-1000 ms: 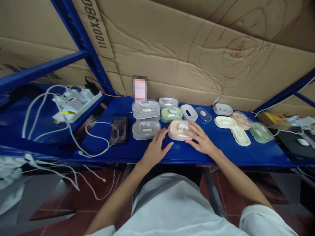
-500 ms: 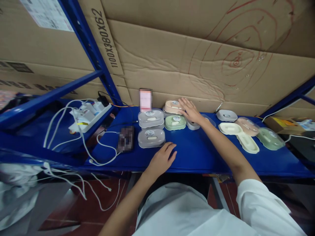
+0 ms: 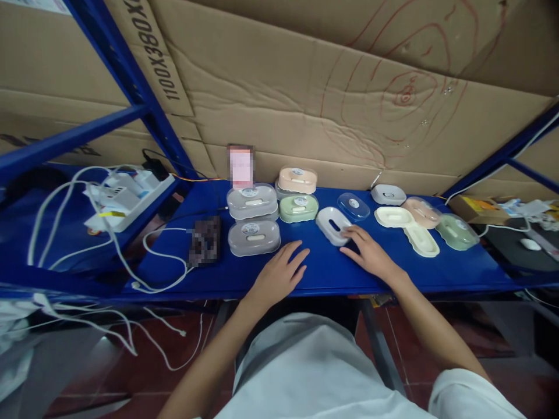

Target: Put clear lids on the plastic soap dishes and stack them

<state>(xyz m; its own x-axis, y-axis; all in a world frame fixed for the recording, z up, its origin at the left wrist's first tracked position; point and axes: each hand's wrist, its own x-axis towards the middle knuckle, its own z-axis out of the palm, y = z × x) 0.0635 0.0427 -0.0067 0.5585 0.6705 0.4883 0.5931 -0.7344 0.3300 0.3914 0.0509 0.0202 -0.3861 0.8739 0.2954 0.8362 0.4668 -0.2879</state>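
My right hand (image 3: 365, 251) grips the near right end of a grey soap dish (image 3: 332, 226), fingertips over its rim and thumb beside it. The dish is uncovered, with a dark oval slot in its middle. Just behind it lies a clear lid (image 3: 353, 206) with a round sticker. My left hand (image 3: 282, 272) rests on the blue shelf (image 3: 318, 273), fingers apart and holding nothing. Nearest to it is a grey lidded soap box (image 3: 254, 237), with another grey soap box (image 3: 252, 201) behind. A green soap box (image 3: 299, 208) and a peach soap box (image 3: 297, 179) stand left of the dish.
Rightward lie an open cream soap box (image 3: 421, 240), a grey box (image 3: 388, 194), a peach box (image 3: 421, 211) and a green box (image 3: 457, 231). To the left are a blurred dark device (image 3: 204, 240), a phone-like screen (image 3: 241, 167), cables and a power strip (image 3: 131, 203). Cardboard (image 3: 271, 87) backs the shelf.
My right hand has come back from the rear peach box to the grey dish, which has shifted slightly toward me and turned. My left hand stays nearly in place. The view has shifted a little.
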